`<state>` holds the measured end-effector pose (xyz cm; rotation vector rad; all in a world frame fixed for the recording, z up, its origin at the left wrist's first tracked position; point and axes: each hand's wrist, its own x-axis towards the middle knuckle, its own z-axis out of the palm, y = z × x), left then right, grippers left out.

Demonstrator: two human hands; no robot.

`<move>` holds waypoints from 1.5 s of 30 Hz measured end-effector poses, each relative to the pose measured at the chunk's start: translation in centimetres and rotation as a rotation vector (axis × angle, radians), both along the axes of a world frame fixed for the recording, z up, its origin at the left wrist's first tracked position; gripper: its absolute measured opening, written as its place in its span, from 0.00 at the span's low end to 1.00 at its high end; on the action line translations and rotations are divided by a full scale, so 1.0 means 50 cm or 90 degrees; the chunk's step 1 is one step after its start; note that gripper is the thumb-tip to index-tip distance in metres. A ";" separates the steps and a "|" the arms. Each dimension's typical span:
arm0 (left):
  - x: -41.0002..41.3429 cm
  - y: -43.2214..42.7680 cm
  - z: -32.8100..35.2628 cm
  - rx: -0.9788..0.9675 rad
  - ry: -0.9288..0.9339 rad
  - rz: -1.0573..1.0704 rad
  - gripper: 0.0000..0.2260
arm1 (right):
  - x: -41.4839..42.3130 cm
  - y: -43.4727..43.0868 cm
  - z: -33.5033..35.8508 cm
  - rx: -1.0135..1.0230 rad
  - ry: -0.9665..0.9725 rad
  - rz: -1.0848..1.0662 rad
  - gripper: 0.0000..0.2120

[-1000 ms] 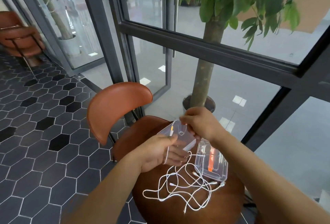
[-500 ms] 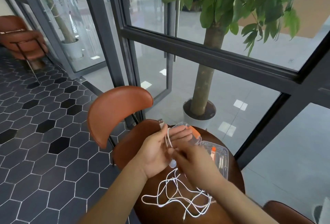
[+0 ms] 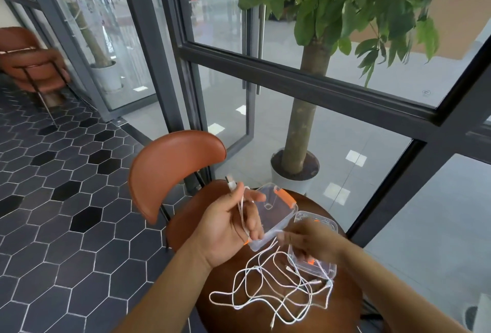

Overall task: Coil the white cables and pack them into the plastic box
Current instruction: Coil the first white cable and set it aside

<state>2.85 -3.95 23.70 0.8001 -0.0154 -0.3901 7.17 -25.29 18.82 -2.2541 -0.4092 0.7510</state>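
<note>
My left hand (image 3: pixel 233 222) is raised palm up over the round brown table (image 3: pixel 342 314), fingers spread, with one white cable (image 3: pixel 241 209) looped over them and its plug sticking out at the top. My right hand (image 3: pixel 308 243) pinches the same cable lower down, just above the table. A tangle of white cables (image 3: pixel 276 293) lies loose on the tabletop. A clear plastic lid with orange clips (image 3: pixel 276 210) lies behind my left hand. The clear plastic box (image 3: pixel 324 269) sits partly under my right hand.
A brown leather chair (image 3: pixel 172 170) stands against the table's left side. A potted tree (image 3: pixel 300 146) in a white pot stands behind the table by the glass wall. Dark hexagon floor tiles spread to the left, with another brown chair (image 3: pixel 29 64) far back.
The lid my hands held a second ago now lies on the table. My left hand took up a cable; my right hand has drawn it down and to the right.
</note>
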 end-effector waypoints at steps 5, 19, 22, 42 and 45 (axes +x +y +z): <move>-0.013 -0.010 -0.005 0.248 -0.090 -0.117 0.24 | 0.027 0.044 0.084 0.137 -0.013 -0.078 0.17; 0.007 -0.022 -0.004 0.083 0.142 0.116 0.24 | -0.109 0.133 0.109 0.160 -0.297 -0.123 0.08; 0.014 -0.014 0.020 0.000 0.141 0.149 0.24 | -0.131 0.134 0.058 0.262 -0.262 -0.103 0.07; 0.001 -0.005 -0.028 0.348 0.079 -0.209 0.26 | -0.002 0.078 0.172 -0.030 -0.283 -0.008 0.07; 0.012 -0.025 -0.019 0.199 0.083 -0.077 0.26 | -0.062 0.101 0.176 0.017 -0.349 -0.052 0.08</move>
